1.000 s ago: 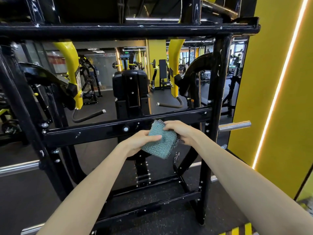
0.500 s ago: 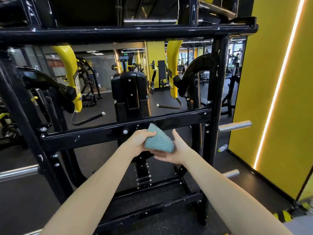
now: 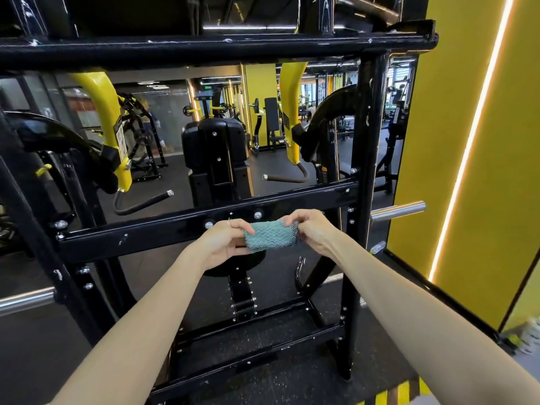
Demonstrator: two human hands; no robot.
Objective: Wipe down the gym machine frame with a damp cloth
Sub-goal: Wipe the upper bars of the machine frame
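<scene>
Head view: both hands, left and right, pinch cloth before frame crossbar; chrome peg right.

1. A tall yellow wall stands on the right, and a slanted strip light glows warm white down its face.
2. The floor is dark speckled rubber. Yellow and black hazard stripes mark its near edge.
3. Deeper in the hall, a yellow pillar rises just beside a black upright bench.
4. At the left rear, a glass partition catches reflections of the ceiling lights. Another black machine stands in front of it.
</scene>
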